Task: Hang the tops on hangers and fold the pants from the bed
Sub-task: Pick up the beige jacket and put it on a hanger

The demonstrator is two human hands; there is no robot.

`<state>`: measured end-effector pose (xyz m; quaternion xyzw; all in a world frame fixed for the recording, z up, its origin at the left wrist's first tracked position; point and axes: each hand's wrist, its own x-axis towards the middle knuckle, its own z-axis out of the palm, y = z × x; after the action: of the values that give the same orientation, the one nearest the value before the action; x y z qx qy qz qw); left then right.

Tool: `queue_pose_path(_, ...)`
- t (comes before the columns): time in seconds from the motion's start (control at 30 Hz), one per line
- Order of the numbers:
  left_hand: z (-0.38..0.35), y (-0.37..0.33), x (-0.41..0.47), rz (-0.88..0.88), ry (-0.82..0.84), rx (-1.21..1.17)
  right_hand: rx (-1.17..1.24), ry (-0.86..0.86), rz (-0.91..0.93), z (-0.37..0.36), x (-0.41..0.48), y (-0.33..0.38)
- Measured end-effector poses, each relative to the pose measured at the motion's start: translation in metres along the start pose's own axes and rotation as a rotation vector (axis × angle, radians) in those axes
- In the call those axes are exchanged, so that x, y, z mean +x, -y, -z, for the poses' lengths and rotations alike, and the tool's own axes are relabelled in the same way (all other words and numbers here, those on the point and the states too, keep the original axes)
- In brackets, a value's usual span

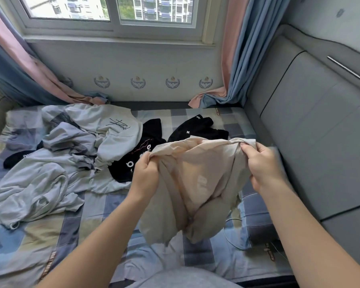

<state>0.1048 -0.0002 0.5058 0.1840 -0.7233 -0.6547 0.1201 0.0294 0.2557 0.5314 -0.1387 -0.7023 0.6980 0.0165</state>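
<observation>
I hold a beige garment (197, 183) up above the bed (50, 235). My left hand (147, 173) grips its upper left edge and my right hand (264, 165) grips its upper right edge. The cloth hangs down between my hands, rumpled, with a faint pale print in its middle. On the bed behind it lie a black top with white print (133, 163), another black garment (197, 127), a pale grey hoodie with a dark scribble mark (114, 129) and a heap of light grey clothes (40, 179).
The checked bedsheet stretches from the left to a grey padded headboard (310, 132) on the right. A window wall with pink and blue curtains (235, 59) stands behind the bed. A thin white cable (233, 231) lies on the sheet under the beige garment.
</observation>
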Motion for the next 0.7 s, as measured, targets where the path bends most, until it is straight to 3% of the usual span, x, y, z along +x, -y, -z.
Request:
queue_pose_path(0.1,0.004,-0.016,-0.003,0.041,0.064,-0.107,-0.141,-0.09,-0.045,0.004,0.007,-0.013)
queue_pose_path(0.2,0.001,-0.03,-0.009,0.116,0.13,-0.2,-0.288,0.004,-0.034,-0.001,-0.008,-0.018)
queue_pose_path(0.3,-0.003,-0.044,-0.011,0.212,0.163,-0.287,-0.377,0.215,0.085,-0.016,-0.04,-0.012)
queue_pose_path(0.43,-0.009,-0.06,-0.012,0.295,0.193,-0.451,-0.397,0.615,0.084,-0.039,-0.091,-0.011)
queue_pose_path(0.5,-0.012,-0.069,-0.015,0.317,0.223,-0.541,-0.422,0.699,0.051,-0.054,-0.114,-0.022)
queue_pose_path(0.7,-0.015,-0.085,-0.015,0.243,0.247,-0.664,-0.528,0.439,0.0,-0.072,-0.102,-0.072)
